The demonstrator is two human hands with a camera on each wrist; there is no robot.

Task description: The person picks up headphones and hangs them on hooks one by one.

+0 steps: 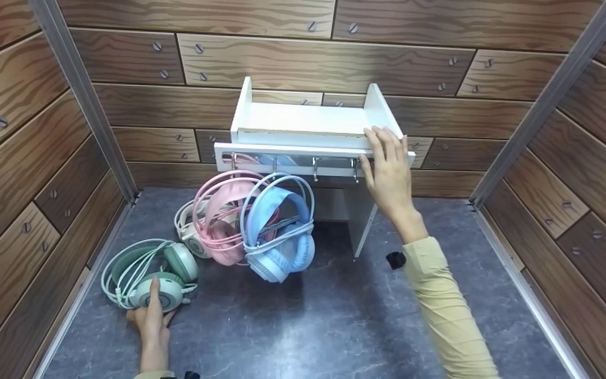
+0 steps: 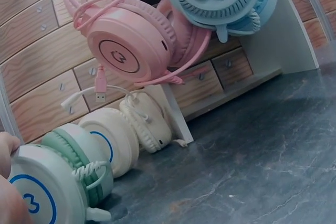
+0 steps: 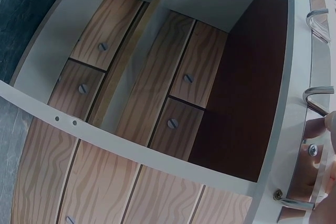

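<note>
My left hand (image 1: 151, 316) holds green headphones (image 1: 169, 295) low at the left, one finger stretched along the ear cup. Just beyond them are cream headphones (image 2: 113, 135). Pink headphones (image 1: 226, 247) and light blue headphones (image 1: 276, 258) hang from the hooked front rail of a white rack (image 1: 303, 118), their cables wound round them. At the rail's right end my right hand (image 1: 391, 179) grips the rack, thumb at the front and fingers over the top. Two bare metal hooks, including one (image 1: 315, 169), are beside this hand. In the right wrist view its fingers show only partly.
The rack's side panel (image 1: 361, 226) reaches down to the dark marbled surface (image 1: 292, 337). Wood-patterned walls (image 1: 308, 58) enclose the space at the back and both sides, with metal posts (image 1: 84, 100) at the corners.
</note>
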